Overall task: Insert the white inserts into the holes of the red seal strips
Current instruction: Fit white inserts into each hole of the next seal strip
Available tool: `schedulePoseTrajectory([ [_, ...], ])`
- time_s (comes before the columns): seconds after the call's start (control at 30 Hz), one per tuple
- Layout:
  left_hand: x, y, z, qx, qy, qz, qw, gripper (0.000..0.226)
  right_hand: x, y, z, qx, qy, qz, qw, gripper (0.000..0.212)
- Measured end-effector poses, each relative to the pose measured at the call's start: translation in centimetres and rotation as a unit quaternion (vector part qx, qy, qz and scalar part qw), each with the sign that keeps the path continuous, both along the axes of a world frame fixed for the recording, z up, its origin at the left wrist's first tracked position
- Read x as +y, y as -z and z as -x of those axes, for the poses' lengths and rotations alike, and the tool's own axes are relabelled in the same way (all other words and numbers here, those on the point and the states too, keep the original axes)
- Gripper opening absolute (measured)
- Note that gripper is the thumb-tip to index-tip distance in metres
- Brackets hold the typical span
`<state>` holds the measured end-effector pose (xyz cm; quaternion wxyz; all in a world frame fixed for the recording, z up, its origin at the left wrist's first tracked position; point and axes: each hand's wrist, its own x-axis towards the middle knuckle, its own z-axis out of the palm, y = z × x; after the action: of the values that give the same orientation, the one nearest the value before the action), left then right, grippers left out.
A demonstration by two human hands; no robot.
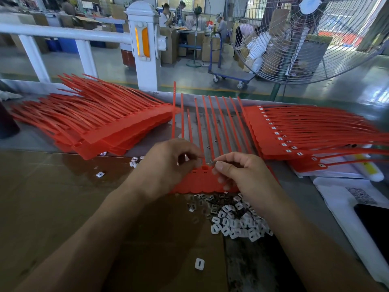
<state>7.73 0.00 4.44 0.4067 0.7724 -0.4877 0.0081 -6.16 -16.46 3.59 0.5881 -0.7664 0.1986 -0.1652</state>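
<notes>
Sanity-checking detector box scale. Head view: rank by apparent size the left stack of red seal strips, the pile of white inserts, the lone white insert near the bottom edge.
1. Left stack of red plastic seal strips
2. Pile of small white plastic inserts
3. Lone white insert, though nearest the camera

Large wire-guard fan [305,39], white railing post [145,45], blue trolley [229,75], cardboard sheet [52,197]

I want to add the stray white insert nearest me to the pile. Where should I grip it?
The stray insert lies flat on the cardboard, slot facing up, nothing beside it. Probably best to come straight down and pinch its two long outer edges between thumb and forefinger; the flat face offers no grip.
</notes>
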Motion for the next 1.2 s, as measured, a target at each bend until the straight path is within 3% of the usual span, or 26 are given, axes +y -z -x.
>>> schedulePoseTrajectory([
  [0.2, -0.7, -0.1, 1.3, -0.153, 0.068, 0.009, 0.986, 0.012, -0.1, -0.1, -0.1, 0.023, -0.033, -0.021, 0.999, 0.011],
  [0.43, -0.6, 0.0, 1.1, -0.206, 0.063, -0.001, 0.977, 0.009, 0.0, 0.1, 0.0, 0.035, -0.052, -0.022, 0.998, 0.012],
  [0.53, -0.5, -0.2, 0.8, -0.186, 0.047, 0.004, 0.981, 0.007, 0.1, 0.2, 0.0, 0.019, -0.030, 0.000, 0.999, 0.015],
  [0.63, 0.2, -0.4, -0.5, -0.131, -0.012, 0.015, 0.991, 0.004, 0.1, 0.4, 0.1, 0.018, 0.008, 0.082, 0.996, 0.012],
  [0.8, 1.3, -0.1, -2.5, -0.088, -0.102, -0.065, 0.989, 0.011, 0.0, 0.4, 0.2, 0.053, 0.015, 0.148, 0.987, 0.009],
  [1.07, 0.1, 1.0, -2.0, -0.129, -0.134, -0.166, 0.968, 0.010, 0.1, 0.3, 0.3, 0.073, 0.007, 0.183, 0.980, 0.010],
  [1.2, 0.1, 1.1, -1.9, -0.118, -0.138, -0.171, 0.968, 0.009, 0.1, 0.4, 0.2, 0.073, 0.002, 0.188, 0.979, 0.009],
])
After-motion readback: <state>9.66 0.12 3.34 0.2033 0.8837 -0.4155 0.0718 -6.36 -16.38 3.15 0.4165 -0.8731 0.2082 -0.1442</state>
